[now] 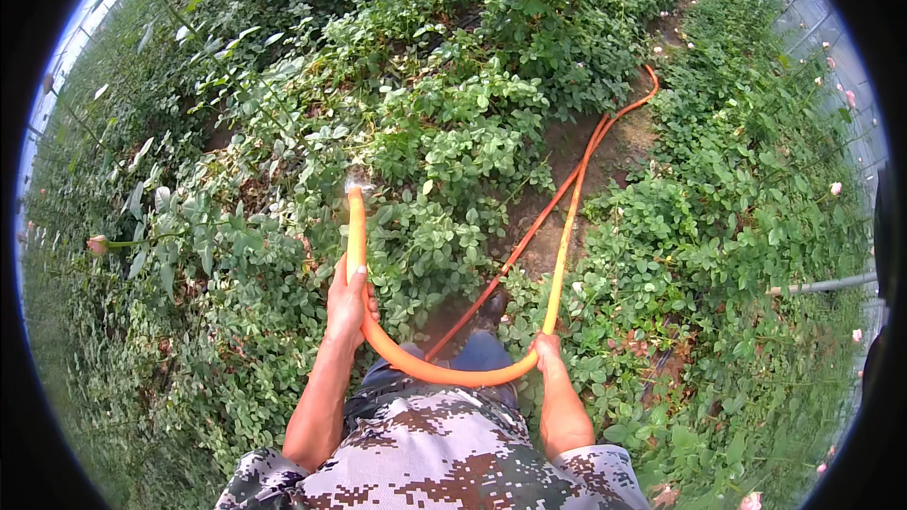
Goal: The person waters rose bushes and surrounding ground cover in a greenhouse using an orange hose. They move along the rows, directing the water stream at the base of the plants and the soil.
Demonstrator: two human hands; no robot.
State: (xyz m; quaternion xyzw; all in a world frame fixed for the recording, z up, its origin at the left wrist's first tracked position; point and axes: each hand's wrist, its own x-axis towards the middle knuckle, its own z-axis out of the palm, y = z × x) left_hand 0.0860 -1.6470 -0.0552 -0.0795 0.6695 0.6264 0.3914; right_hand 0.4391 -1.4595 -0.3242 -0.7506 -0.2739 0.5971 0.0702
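An orange hose curves in a U across the front of my body. My left hand is closed around it a little below its outlet end, with the thumb laid along the hose. Water comes out at that end, over the leafy plants. My right hand grips the same hose on the other side of the bend. From there the hose runs up along the soil path, where it turns back near the top and a second length crosses it and passes down by my legs.
Dense rose bushes flank the narrow soil path on both sides. A pink rosebud stands out at the left. A grey pipe juts in at the right. Greenhouse framing shows at the upper right. My shoe is on the path.
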